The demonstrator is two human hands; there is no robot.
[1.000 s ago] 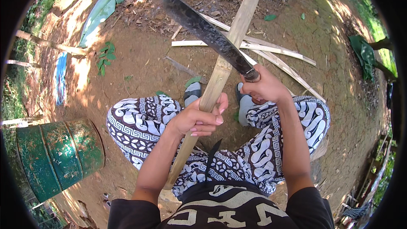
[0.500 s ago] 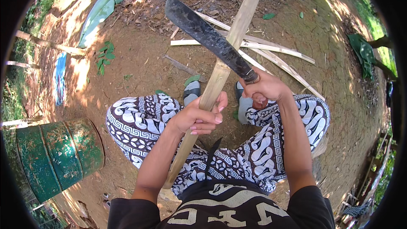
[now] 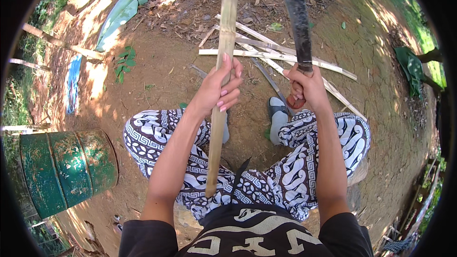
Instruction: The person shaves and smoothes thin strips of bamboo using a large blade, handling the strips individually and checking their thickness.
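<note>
Head cam: left hand (image 3: 220, 88) has its grip closed round a long wooden stick (image 3: 229, 14), which points away from the body, near end over the patterned trousers (image 3: 257, 185). Right hand's (image 3: 308, 85) grip is wrapped on a machete (image 3: 300, 19), blade clear of the stick. Pale strips (image 3: 285, 57) lie crisscrossed on the dirt (image 3: 166, 85) beyond.

Far ends of the wooden strip (image 3: 228, 26) and machete (image 3: 300, 24) beyond the upper edge
</note>
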